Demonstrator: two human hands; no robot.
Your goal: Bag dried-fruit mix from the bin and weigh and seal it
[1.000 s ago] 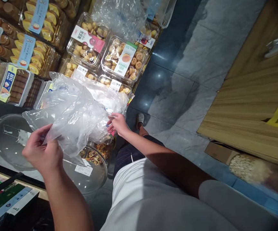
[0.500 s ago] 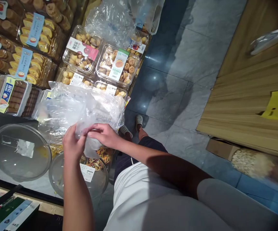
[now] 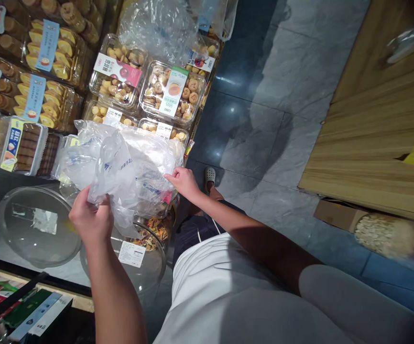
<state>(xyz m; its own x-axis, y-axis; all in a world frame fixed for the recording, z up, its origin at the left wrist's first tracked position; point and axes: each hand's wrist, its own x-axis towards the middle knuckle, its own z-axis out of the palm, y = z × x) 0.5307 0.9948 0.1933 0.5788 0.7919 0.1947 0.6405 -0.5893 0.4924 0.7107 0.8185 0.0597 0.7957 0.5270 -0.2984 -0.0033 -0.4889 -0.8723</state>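
Observation:
A thin, crumpled clear plastic bag (image 3: pixel 115 167) with blue print hangs from my left hand (image 3: pixel 92 215), thumb and fingers pinched on its edge. My right hand (image 3: pixel 184 184) is apart from the left, its thumb and forefinger pressed together at the right side of the plastic. Whether a fold of film is between those fingertips is too fine to see. Under and behind the bag, more clear plastic (image 3: pixel 164 150) covers part of the boxes. Below it, a round clear lid (image 3: pixel 146 277) with a white label (image 3: pixel 131 253) partly covers dried, multicoloured pieces (image 3: pixel 157 228).
Clear boxes of small biscuits (image 3: pixel 173 93) and packs of yellow slices (image 3: pixel 51 100) fill the display. Another round lid (image 3: pixel 38 239) lies at left. More plastic bags (image 3: pixel 158 31) are heaped at the top. Grey tiled floor (image 3: pixel 250 143) separates the display from a wooden counter (image 3: pixel 379 129).
My hands have drawn apart: the right moved to the right, the left moved left and down with the bag. The bag looks more spread, with its blue print showing.

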